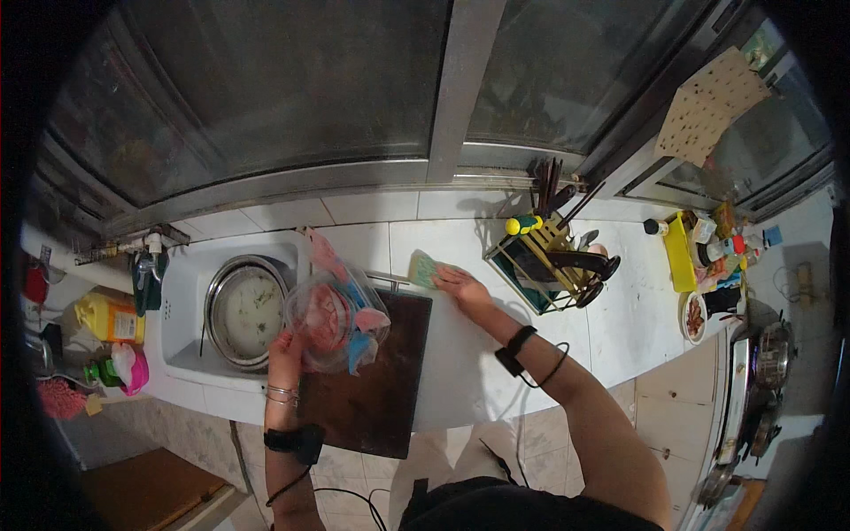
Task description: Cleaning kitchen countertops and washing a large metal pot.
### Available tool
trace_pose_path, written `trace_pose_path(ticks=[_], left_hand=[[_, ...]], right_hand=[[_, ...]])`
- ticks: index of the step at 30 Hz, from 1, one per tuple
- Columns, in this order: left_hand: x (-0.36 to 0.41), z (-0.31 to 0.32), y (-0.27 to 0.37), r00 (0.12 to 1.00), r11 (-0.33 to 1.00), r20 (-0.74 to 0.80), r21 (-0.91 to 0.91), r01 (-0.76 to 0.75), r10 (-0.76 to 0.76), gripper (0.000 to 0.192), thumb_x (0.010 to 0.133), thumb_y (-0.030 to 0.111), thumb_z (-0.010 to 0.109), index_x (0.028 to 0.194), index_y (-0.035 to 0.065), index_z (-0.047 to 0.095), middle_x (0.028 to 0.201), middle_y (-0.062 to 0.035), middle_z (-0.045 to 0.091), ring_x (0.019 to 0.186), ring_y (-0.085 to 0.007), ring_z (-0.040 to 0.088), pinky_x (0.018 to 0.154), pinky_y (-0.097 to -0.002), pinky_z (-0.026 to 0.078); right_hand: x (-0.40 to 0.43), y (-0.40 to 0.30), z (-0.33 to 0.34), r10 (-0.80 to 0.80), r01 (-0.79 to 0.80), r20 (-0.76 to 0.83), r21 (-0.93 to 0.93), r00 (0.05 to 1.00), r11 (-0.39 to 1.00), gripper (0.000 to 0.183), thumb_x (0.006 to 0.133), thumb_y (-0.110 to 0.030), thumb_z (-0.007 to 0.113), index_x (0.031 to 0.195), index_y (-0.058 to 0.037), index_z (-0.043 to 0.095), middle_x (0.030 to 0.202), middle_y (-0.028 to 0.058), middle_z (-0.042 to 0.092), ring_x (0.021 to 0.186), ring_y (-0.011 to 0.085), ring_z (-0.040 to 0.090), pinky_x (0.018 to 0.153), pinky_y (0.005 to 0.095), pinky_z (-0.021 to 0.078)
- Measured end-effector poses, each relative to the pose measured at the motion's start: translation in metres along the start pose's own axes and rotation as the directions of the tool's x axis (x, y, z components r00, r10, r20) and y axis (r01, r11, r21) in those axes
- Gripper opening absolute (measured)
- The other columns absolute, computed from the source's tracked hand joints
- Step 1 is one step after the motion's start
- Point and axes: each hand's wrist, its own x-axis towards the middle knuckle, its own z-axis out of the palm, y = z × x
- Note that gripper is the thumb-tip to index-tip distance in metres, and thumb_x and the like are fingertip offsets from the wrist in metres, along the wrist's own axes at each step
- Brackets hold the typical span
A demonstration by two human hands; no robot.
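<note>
My left hand [287, 355] grips the near rim of a clear plastic container [309, 315], held above a dark brown cutting board [372, 398] beside the sink. Pink and blue plastic bags or wrappings [365, 322] lie in and around the container; what else is inside I cannot make out. On the white tiled counter [451, 372], my right hand [458, 285] presses a green cloth or sponge [423, 269] flat, left of the knife rack. Its fingers lie over the cloth's right part.
In the white sink [182, 279] stands a metal pot [249, 315] of cloudy water. A wire rack [551, 265] holds knives, chopsticks and a yellow-green handled tool. Further right are a yellow basket [679, 252] and a dish of food [694, 318]. Yellow bottle [109, 318] at left.
</note>
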Motion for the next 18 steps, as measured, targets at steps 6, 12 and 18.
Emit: trace_pose_path(ticks=[6,12,18], left_hand=[[0.035,0.041,-0.011,0.901,0.868,0.029,0.255,-0.426,0.434,0.021,0.084,0.019,0.052,0.081,-0.0015,0.058,0.06,-0.0007,0.053,0.056,-0.0077,0.049,0.05,-0.026,0.04],[0.102,0.108,0.018,0.913,0.856,0.165,0.319,-0.407,0.372,0.025,0.084,0.024,0.051,0.082,0.0001,0.058,0.059,-0.0089,0.056,0.051,-0.0132,0.052,0.052,-0.0295,0.042],[0.157,0.172,0.019,0.902,0.907,0.338,0.229,-0.354,0.267,0.024,0.082,0.025,0.052,0.083,0.0012,0.057,0.06,-0.0071,0.057,0.044,-0.0153,0.052,0.039,-0.0299,0.042]], right_hand=[[0.06,0.013,0.018,0.184,-0.204,-0.191,-0.096,0.964,0.974,0.045,0.07,0.006,0.042,0.11,-0.0105,0.055,0.122,0.0117,0.048,0.108,0.0271,0.049,0.096,0.035,0.0362],[-0.028,0.0,0.007,0.186,-0.178,-0.07,0.099,0.98,0.979,0.032,0.08,-0.002,0.043,0.11,-0.0078,0.054,0.116,0.0109,0.053,0.107,0.0287,0.049,0.092,0.0353,0.0384],[-0.167,-0.07,-0.029,0.489,-0.504,0.126,0.151,0.863,0.85,0.038,0.081,-0.009,0.047,0.119,-0.0057,0.048,0.123,0.0128,0.046,0.111,0.0279,0.046,0.096,0.0336,0.0356]])
